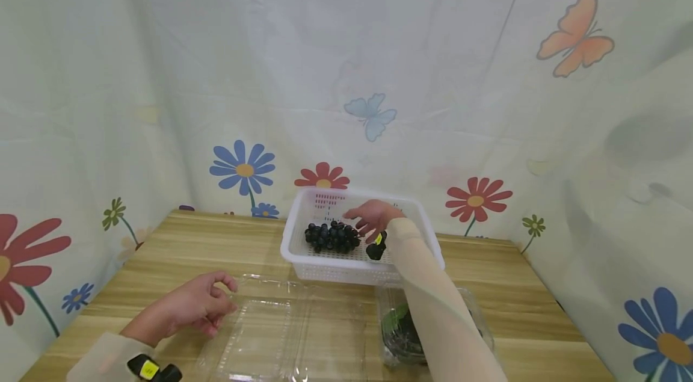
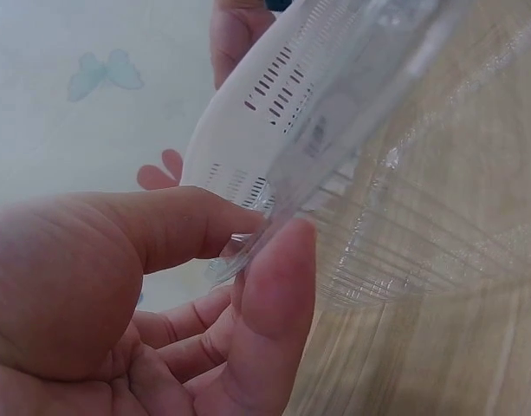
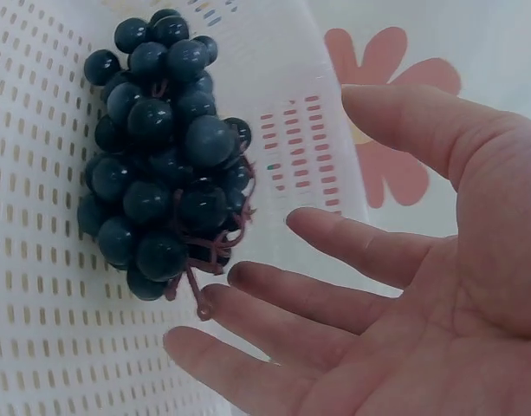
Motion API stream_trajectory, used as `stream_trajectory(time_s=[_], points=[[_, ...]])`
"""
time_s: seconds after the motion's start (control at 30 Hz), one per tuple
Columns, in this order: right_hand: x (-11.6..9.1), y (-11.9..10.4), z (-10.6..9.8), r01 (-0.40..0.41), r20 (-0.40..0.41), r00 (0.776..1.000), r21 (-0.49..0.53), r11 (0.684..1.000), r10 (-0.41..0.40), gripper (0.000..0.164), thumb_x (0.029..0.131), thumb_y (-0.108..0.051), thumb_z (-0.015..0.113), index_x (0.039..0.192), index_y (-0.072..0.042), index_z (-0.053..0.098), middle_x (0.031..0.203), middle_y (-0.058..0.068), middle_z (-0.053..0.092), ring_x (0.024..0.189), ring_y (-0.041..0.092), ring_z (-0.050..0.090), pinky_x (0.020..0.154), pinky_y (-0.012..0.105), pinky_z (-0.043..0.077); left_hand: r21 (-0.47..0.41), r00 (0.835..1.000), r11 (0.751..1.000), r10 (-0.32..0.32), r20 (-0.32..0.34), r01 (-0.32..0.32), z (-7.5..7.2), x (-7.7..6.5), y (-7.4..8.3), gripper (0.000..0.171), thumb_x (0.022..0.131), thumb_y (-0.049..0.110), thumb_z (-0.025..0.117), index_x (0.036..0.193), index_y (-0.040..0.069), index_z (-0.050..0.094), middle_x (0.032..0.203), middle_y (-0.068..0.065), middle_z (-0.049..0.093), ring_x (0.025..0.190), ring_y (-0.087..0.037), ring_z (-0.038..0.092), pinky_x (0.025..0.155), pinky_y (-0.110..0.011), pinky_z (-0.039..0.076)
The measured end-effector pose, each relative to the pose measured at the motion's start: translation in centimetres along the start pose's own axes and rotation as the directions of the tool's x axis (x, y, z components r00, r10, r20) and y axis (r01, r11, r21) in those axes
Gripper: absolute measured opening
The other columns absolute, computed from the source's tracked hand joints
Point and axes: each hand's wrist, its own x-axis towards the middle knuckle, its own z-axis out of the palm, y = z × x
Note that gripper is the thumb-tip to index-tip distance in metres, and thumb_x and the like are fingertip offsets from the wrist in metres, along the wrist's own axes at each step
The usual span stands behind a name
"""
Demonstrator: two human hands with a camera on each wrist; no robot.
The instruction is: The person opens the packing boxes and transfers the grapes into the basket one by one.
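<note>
A bunch of dark grapes (image 1: pixel 331 237) lies in a white perforated plastic basket (image 1: pixel 341 272). My right hand (image 1: pixel 375 216) is over the basket, just right of the bunch. In the right wrist view its fingers (image 3: pixel 308 299) are spread and hold nothing, the tips close to the reddish stem (image 3: pixel 215 247). My left hand (image 1: pixel 197 305) is at the left edge of an unfolded clear plastic clamshell box (image 1: pixel 265 334) on the table. The left wrist view has its thumb and forefinger pinching the box's thin rim (image 2: pixel 256 238).
Right of the clamshell stands another clear plastic box (image 1: pixel 391 355) with something dark and a green leaf inside, partly hidden by my right sleeve (image 1: pixel 441 310). Behind the wooden table (image 1: pixel 216 237) hangs a curtain (image 1: pixel 303 69) printed with flowers and butterflies.
</note>
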Motion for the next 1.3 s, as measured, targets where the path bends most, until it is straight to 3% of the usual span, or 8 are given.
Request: stream_trajectory(time_s=[0.17, 0.3, 0.73, 1.03, 1.2, 1.3], points=[[-1.0, -0.4, -0.6, 0.029, -0.026, 0.999, 0.036, 0.999, -0.028, 0.069, 0.094, -0.041, 0.072, 0.15, -0.008, 0.049, 0.158, 0.026, 0.041, 0.146, 0.045, 0.041, 0.114, 0.059, 0.043, 0.016, 1.0, 1.0, -0.017, -0.016, 0.017, -0.2, 0.0, -0.1, 0.046, 0.094, 0.011, 0.07, 0.127, 0.0, 0.041, 0.074, -0.005, 0.057, 0.058, -0.017, 0.058, 0.054, -0.029, 0.058], [-2.1, -0.6, -0.9, 0.077, -0.052, 0.996, 0.063, 0.995, -0.074, 0.073, 0.095, -0.038, 0.072, 0.153, -0.004, 0.043, 0.156, 0.026, 0.044, 0.143, 0.044, 0.045, 0.116, 0.057, 0.042, 0.027, 0.999, 0.999, -0.032, -0.024, 0.033, -0.3, 0.0, -0.2, 0.045, 0.095, 0.013, 0.07, 0.127, 0.001, 0.041, 0.075, -0.007, 0.059, 0.058, -0.017, 0.059, 0.054, -0.03, 0.058], [-5.5, -0.7, -2.3, 0.182, -0.079, 0.981, 0.057, 0.982, -0.178, 0.063, 0.094, -0.037, 0.074, 0.144, -0.005, 0.055, 0.142, 0.019, 0.058, 0.126, 0.036, 0.061, 0.11, 0.052, 0.05, 0.049, 0.998, 0.998, -0.032, -0.056, 0.035, -0.2, -0.7, 0.5, 0.043, 0.099, 0.027, 0.069, 0.122, 0.002, 0.044, 0.079, -0.01, 0.06, 0.06, -0.018, 0.06, 0.055, -0.032, 0.059], [-7.3, -0.4, -3.1, 0.208, -0.073, 0.976, 0.039, 0.977, -0.205, 0.055, 0.094, -0.038, 0.074, 0.138, -0.008, 0.059, 0.138, 0.017, 0.06, 0.122, 0.033, 0.063, 0.109, 0.052, 0.051, 0.142, 0.989, 0.989, -0.011, -0.148, 0.032, 0.1, -0.7, 0.9, 0.043, 0.098, 0.024, 0.068, 0.123, -0.002, 0.043, 0.082, -0.013, 0.06, 0.063, -0.021, 0.062, 0.057, -0.036, 0.06], [-8.7, -0.5, -3.1, 0.234, -0.056, 0.971, 0.025, 0.972, -0.232, 0.054, 0.097, -0.035, 0.071, 0.14, -0.005, 0.058, 0.14, 0.017, 0.06, 0.123, 0.033, 0.063, 0.111, 0.053, 0.049, 0.213, 0.979, 0.977, 0.052, -0.195, -0.009, 0.3, -0.8, 1.6, 0.054, 0.097, 0.023, 0.071, 0.128, -0.01, 0.042, 0.091, -0.015, 0.059, 0.067, -0.021, 0.063, 0.063, -0.039, 0.061], [-9.4, -0.5, -2.9, 0.249, -0.056, 0.967, 0.01, 0.968, -0.248, 0.053, 0.097, -0.035, 0.07, 0.14, -0.005, 0.058, 0.14, 0.016, 0.06, 0.124, 0.033, 0.063, 0.11, 0.053, 0.05, 0.272, 0.973, 0.962, 0.049, -0.224, 0.014, 0.3, -1.0, 2.4, 0.064, 0.095, 0.026, 0.074, 0.133, -0.013, 0.041, 0.099, -0.017, 0.059, 0.075, -0.023, 0.064, 0.069, -0.04, 0.062]])
